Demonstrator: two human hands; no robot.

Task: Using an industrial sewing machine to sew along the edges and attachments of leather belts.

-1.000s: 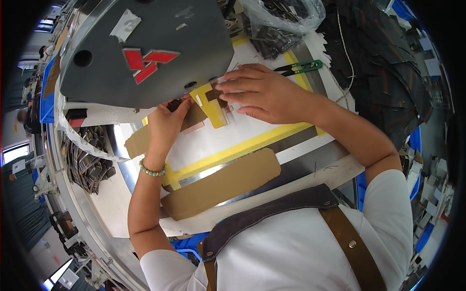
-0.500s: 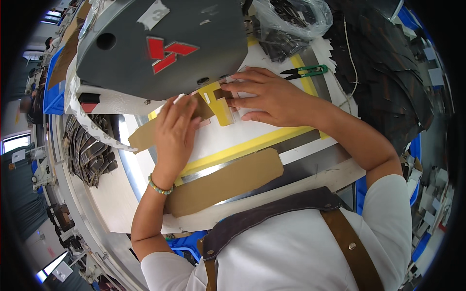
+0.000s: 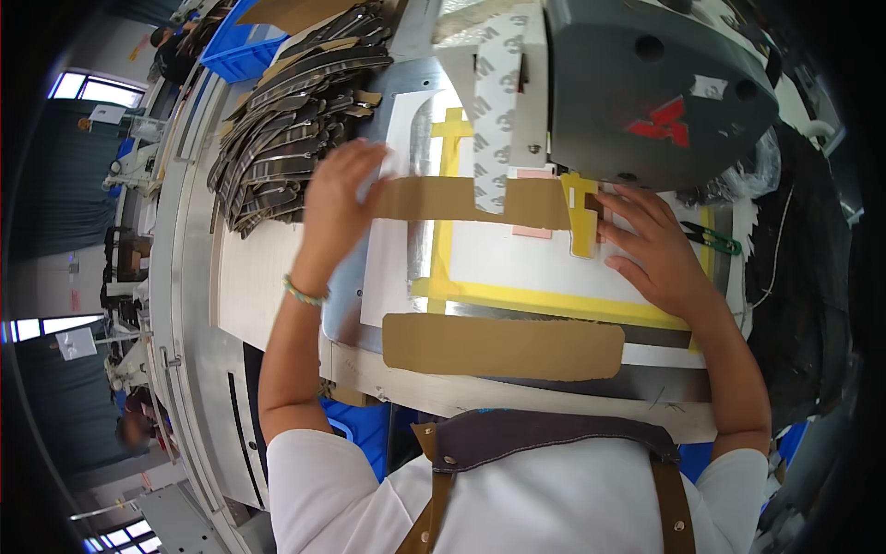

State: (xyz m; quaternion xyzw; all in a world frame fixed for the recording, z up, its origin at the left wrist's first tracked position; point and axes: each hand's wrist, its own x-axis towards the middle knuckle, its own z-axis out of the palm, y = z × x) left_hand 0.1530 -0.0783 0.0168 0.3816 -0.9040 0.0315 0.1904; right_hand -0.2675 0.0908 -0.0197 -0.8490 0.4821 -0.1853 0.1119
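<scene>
A brown strip (image 3: 434, 198) lies across the white work surface, running under the head of a grey sewing machine (image 3: 664, 83). Beside the machine's needle area, a yellow T-shaped plate (image 3: 581, 222) covers the strip's right part. My right hand (image 3: 660, 254) rests there with spread fingers, its fingertips touching down just right of the plate. At the strip's left end is my left hand (image 3: 341, 203), blurred, its fingers stretched out and thumb apart, with nothing visible in it. Nearer to me, a second brown strip (image 3: 503, 346) lies flat along the front edge.
A pile of dark curved strips (image 3: 295, 120) stands left of the machine, with a blue crate (image 3: 242, 51) behind it. White patterned tape (image 3: 498, 111) hangs over the strip. Green-handled snips (image 3: 711, 238) lie right of my right hand. Yellow tape (image 3: 554, 300) borders the white surface.
The view has swung left. My left hand has let go of the brown strip near the machine and moved left, toward the dark pile. My right hand stays by the yellow plate.
</scene>
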